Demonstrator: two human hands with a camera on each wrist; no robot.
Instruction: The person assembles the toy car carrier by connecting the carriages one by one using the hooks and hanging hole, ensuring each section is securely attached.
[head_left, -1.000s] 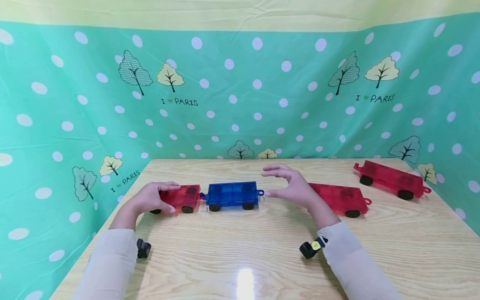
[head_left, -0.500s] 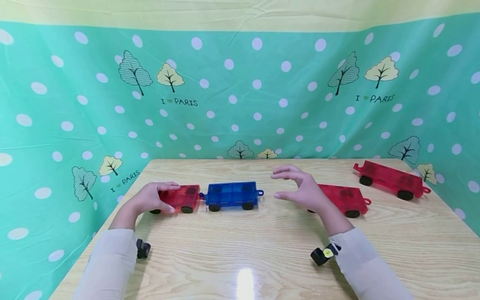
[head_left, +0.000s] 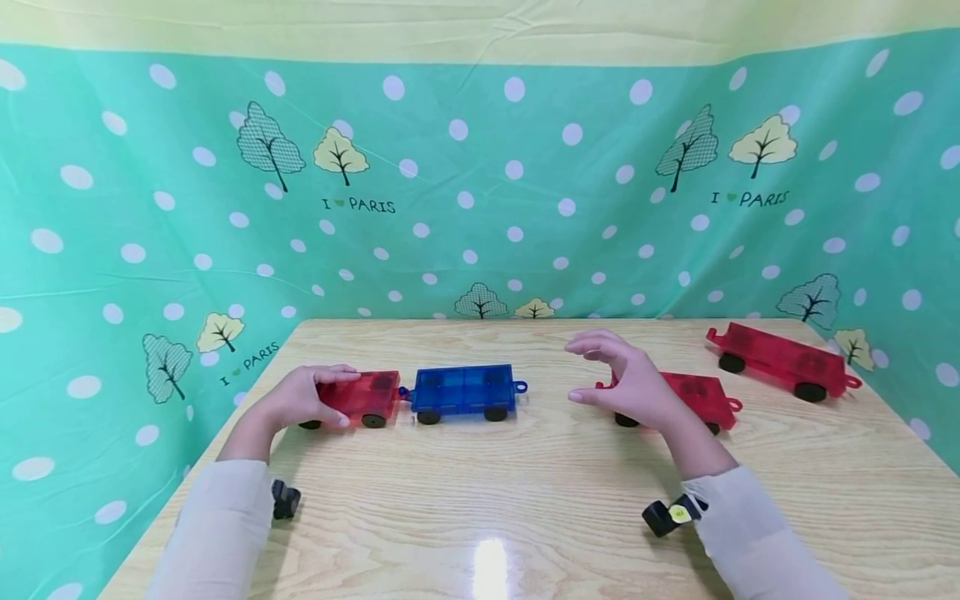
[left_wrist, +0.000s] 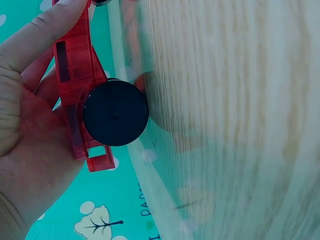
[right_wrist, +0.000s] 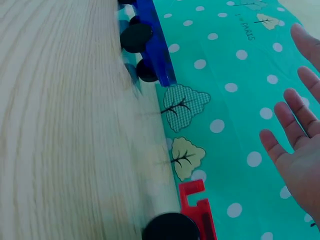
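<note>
In the head view my left hand (head_left: 303, 396) grips a translucent red toy train car (head_left: 377, 392) with black wheels, thumb at its near side and fingers over the far side. Its right end meets a blue toy train car (head_left: 463, 389) at the coupling. The left wrist view shows the gripped car's red frame (left_wrist: 75, 95) and a black wheel (left_wrist: 116, 113) close up. My right hand (head_left: 626, 379) hovers with spread, relaxed fingers, holding nothing, overlapping the left part of a second red car (head_left: 693, 396). That car's hook (right_wrist: 192, 187) shows in the right wrist view.
A third red car (head_left: 783, 358) stands slanted at the back right of the wooden table (head_left: 480, 492). Behind the table hangs a green dotted cloth (head_left: 420, 275). Each wrist wears a small black camera, such as the right one (head_left: 660, 518).
My right hand has moved right, away from the blue car's ring and over to the second red car. The left hand and all the cars have stayed put.
</note>
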